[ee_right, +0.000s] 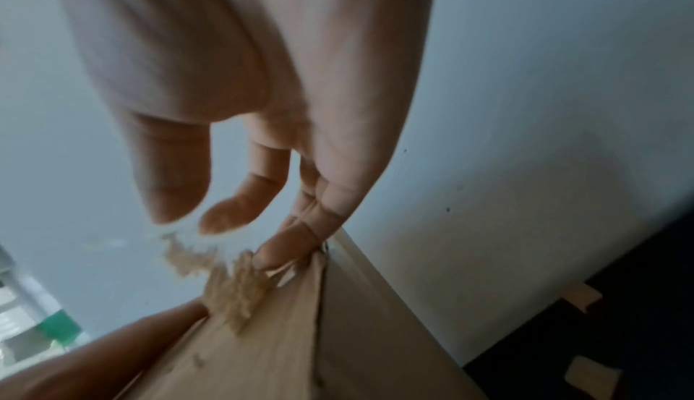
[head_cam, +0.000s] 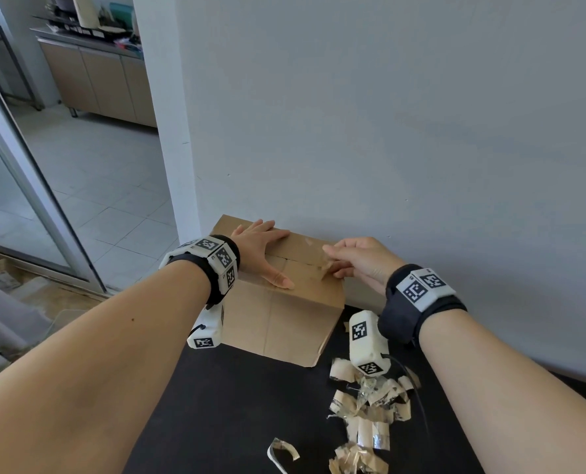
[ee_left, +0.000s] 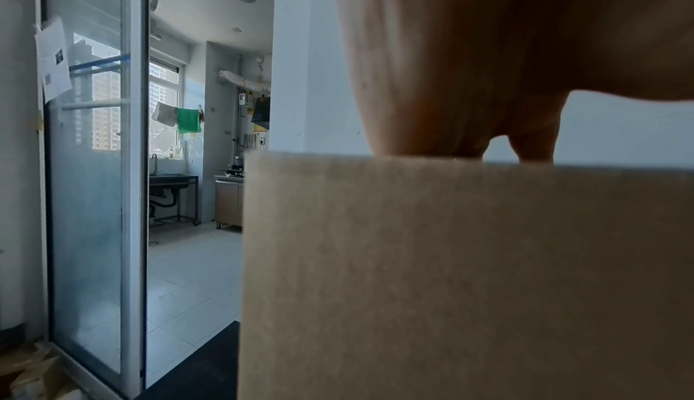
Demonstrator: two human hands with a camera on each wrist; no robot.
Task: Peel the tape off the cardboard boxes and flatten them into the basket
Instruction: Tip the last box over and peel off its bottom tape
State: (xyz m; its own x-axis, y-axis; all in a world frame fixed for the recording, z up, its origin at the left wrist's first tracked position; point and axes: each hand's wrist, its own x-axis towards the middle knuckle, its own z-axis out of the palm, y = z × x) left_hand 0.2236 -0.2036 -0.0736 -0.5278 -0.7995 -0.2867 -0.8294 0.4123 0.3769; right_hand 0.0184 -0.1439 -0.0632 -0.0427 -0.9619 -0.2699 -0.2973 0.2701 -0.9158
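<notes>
Pinching at a torn tape strip [ee_right: 229, 290] on the box [head_cam: 284, 295], the right hand [head_cam: 360, 258] is working with curled fingers [ee_right: 285, 246] at the box's top right edge. In the right wrist view thumb and forefinger are standing slightly apart just above the frayed strip, while a lower finger is pressing into the torn spot at the box corner; whether the strip is truly caught between the fingertips cannot be told, as the view is blurred.

Left of the grip, the left hand [head_cam: 260, 248] is lying flat on the box top, fingers spread and straight, thumb reaching toward the centre seam. The box is standing closed on a black table [head_cam: 216, 405], against a pale wall [head_cam: 387, 131].

Below the grip, nearer the person, peeled tape scraps [head_cam: 370, 405] are lying scattered on the table.
</notes>
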